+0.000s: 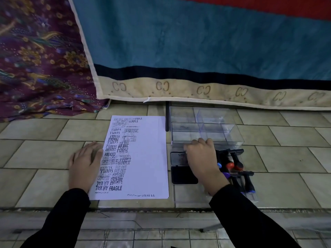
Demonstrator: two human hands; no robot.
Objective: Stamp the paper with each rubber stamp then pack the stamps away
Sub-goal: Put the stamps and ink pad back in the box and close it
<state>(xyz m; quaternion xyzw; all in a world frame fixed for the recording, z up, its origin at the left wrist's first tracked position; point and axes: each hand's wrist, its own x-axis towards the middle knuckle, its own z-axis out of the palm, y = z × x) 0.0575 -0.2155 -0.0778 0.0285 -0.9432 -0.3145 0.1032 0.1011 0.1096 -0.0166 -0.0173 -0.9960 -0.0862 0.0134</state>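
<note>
While the left hand (86, 161) lies flat on the paper (148, 158) at its nine-o'clock edge, the right hand (200, 158) curls over the ink pad (182, 176) at three o'clock; I cannot tell whether it grips anything. The stamps (232, 163) lie beyond, also at three. Likely fault: new prints overlapping the crowded ones.

Paper (148, 158) w/ prints, stamps (238, 163) R

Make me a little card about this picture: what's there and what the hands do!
paper: white sheet, left part full of black stamp prints
left hand: flat on the paper's left edge
ink pad: black, open, beside the paper
right hand: fingers curled, over the ink pad; grip hidden
stamps: piled right of the ink pad
clear box: beyond the right hand, looks empty
</note>
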